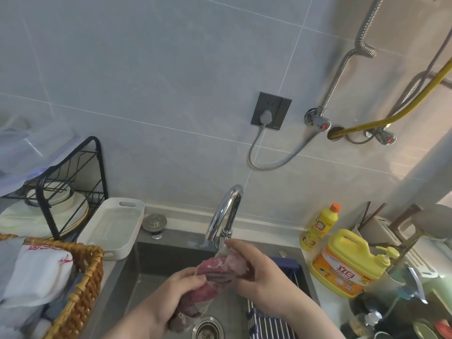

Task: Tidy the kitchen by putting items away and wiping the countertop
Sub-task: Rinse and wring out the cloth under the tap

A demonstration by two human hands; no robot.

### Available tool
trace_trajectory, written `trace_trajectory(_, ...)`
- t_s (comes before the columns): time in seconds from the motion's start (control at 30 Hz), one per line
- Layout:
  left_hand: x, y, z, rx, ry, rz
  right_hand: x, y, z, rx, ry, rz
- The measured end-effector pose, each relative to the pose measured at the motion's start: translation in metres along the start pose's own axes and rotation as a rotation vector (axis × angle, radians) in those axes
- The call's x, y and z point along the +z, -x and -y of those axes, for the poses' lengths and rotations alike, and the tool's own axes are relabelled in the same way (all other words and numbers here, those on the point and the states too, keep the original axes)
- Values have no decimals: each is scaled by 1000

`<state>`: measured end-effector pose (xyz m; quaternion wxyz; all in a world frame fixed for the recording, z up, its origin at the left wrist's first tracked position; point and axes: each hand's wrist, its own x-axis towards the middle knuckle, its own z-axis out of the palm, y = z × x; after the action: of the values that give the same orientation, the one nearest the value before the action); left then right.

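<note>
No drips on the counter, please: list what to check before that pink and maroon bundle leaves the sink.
1. Grip: the left hand and the right hand both hold the pink and maroon soft bundle. Ok.
2. Position: the bundle hangs over the grey steel sink. Ok.
3. Curved chrome tap: the bundle's top end sits at the spout. Whether water is running: cannot tell.
4. Round metal drain strainer: uncovered, beside the bundle's lower end. Ok.
5. Set-down room to the right: the yellow pump-top detergent jug stands at the sink's edge. Not ok.
</note>
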<state>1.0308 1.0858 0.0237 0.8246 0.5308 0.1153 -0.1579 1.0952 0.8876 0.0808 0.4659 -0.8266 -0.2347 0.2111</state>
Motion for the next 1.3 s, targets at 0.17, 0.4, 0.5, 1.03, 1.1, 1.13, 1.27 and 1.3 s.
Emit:
trace_trajectory(0.17, 13, 10, 7, 120, -341, -12, 13, 6, -5, 76, 106, -320)
trace_trajectory(0.4, 39, 33, -8, 218, -400, -143, 16, 34, 10, 95, -69, -391)
trace_trajectory(0.5, 48, 48, -18, 157, -318, -79, 5, 56, 16, 28, -211, -299)
trace_trajectory(1.03, 135, 98, -26, 329, -302, -239, 1, 122, 35, 56, -484, -306)
trace_trajectory(1.1, 142, 106, -27, 294, -300, -232, -1, 130, 36, 5, -416, -351)
trace_trajectory(1.13, 145, 109, -27, 283, -355, -238, -1, 134, 35, -21, -361, -367)
trace_trajectory(1.27, 156, 115, -23, 366, -387, -326, -2, 144, 35, -127, -224, -445)
trace_trajectory(1.3, 156, 115, -23, 349, -286, -354, -4, 146, 36, -139, -236, -445)
